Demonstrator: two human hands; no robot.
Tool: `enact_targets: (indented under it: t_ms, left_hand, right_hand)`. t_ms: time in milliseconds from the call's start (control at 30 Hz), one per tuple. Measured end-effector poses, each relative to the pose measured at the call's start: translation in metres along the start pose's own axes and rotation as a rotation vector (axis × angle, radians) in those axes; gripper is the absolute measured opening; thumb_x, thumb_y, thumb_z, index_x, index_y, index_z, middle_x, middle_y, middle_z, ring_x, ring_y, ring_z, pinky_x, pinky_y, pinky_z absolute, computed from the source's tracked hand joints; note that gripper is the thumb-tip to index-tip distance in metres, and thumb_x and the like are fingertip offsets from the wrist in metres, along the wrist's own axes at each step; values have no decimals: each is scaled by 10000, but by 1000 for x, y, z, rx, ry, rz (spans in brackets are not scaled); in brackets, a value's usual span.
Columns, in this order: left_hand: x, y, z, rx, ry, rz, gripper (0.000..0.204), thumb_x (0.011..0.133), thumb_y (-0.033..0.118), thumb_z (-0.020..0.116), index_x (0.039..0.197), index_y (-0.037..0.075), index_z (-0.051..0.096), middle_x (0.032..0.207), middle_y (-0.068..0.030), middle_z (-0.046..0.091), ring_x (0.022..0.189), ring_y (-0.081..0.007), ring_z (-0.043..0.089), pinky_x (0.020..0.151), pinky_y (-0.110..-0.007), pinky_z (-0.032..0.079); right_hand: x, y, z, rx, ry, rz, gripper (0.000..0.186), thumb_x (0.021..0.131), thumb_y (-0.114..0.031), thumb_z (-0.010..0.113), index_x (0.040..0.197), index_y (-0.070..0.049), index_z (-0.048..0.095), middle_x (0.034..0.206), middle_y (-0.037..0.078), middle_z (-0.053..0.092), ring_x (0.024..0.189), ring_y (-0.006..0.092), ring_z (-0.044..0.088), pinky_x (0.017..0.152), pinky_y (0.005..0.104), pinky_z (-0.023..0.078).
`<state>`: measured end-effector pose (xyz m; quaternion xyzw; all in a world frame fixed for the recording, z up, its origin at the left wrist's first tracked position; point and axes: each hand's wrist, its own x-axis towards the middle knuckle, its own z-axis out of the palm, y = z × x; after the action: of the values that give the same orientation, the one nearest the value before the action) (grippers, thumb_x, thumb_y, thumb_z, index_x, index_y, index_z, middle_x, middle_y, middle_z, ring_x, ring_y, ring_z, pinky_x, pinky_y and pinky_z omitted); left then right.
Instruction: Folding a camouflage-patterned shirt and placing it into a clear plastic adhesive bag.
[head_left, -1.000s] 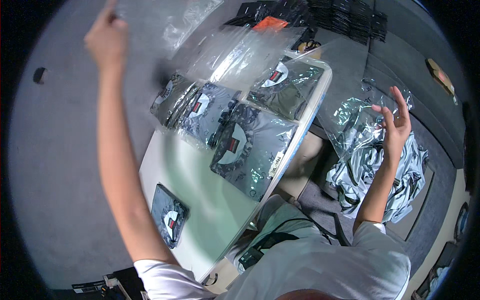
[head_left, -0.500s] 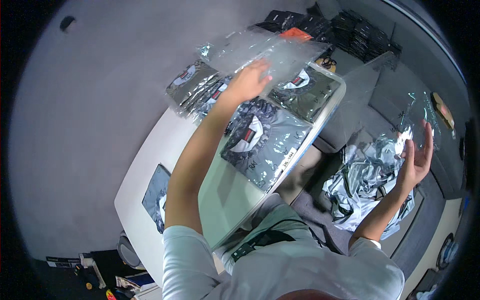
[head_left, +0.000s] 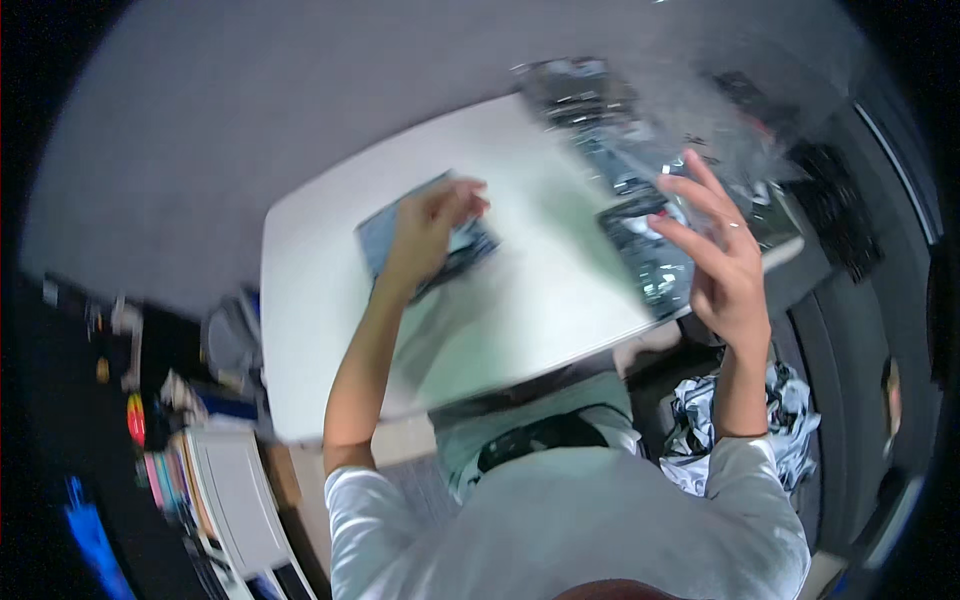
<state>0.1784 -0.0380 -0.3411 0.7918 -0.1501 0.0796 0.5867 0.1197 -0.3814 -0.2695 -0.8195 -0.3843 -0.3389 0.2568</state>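
Over a folded grey-blue shirt (head_left: 378,238) on the white table, my left hand (head_left: 425,228) hovers or rests with its fingers loosely bent and apart. Blur hides whether it touches the cloth. My right hand (head_left: 728,262) is raised at the table's right side, fingers spread, and nothing is plainly held in it. Just beyond and below it lies a bagged folded dark shirt (head_left: 650,250). Clear plastic bags (head_left: 735,140) lie smeared by motion past its fingertips.
More bagged shirts (head_left: 575,90) are stacked at the table's far right. A heap of pale clothing (head_left: 785,435) lies low at the right, near a grey sofa (head_left: 850,330). Dark packages (head_left: 845,205) sit farther right. A white cabinet (head_left: 235,490) stands at lower left.
My view has turned left toward the folded shirt. My left hand has left the clear bags and come to that shirt. My right hand has moved from above the clothing heap to the table's right end.
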Motion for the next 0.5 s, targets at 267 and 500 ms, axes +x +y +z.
enact_targets:
  t_ms: [267, 500]
  left_hand:
    - [-165, -19, -166, -296, 473, -144, 1112, 837, 902, 76, 1503, 69, 393, 1450, -213, 516, 1282, -393, 544, 1024, -592, 409]
    - [-307, -36, -222, -419, 444, -273, 1323, 689, 1011, 179, 1568, 22, 216, 1489, -285, 429, 1248, -403, 576, 909, -438, 575]
  right_hand:
    - [40, -119, 196, 324, -556, -490, 353, 720, 4, 610, 1002, -139, 767, 1273, 56, 649, 1415, 300, 414, 1184, 518, 309]
    - [30, -161, 275, 393, -815, -848, 84, 750, -162, 675, 752, -181, 757, 1195, -50, 695, 1430, 263, 387, 1231, 578, 208]
